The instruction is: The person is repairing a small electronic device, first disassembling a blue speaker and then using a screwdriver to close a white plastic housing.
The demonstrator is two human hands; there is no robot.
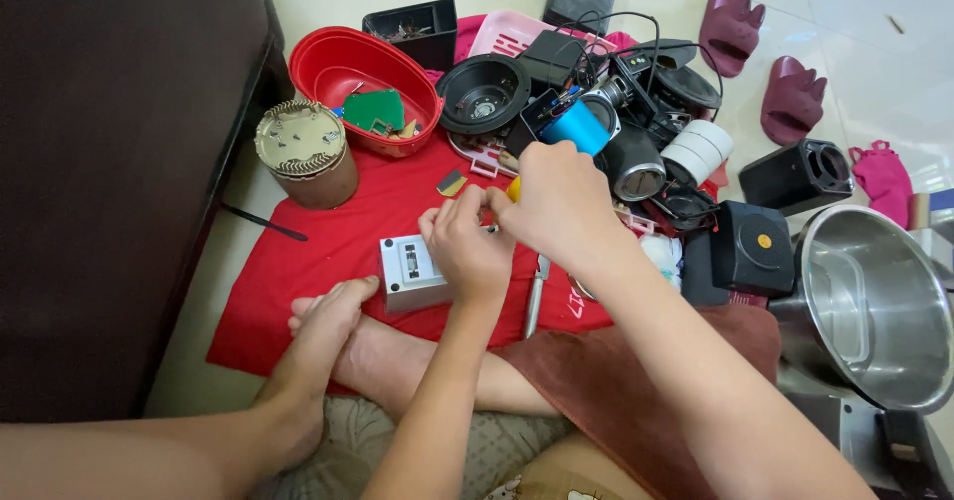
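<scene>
While a round brass-coloured drum (305,152) and a red oval tub (364,83) stand at the left of the red cloth (298,261), the small grey box (409,273) lies near the cloth's front edge. The left hand (467,247) rests closed on the box's right end, fingers pinched. Just right of it, the right hand (558,202) is closed around a yellow-handled tool (513,188), tip hidden. Judged step: working a fastener on the box. Steady holding and tip alignment are called for. Speaker parts (636,112) crowd behind.
</scene>
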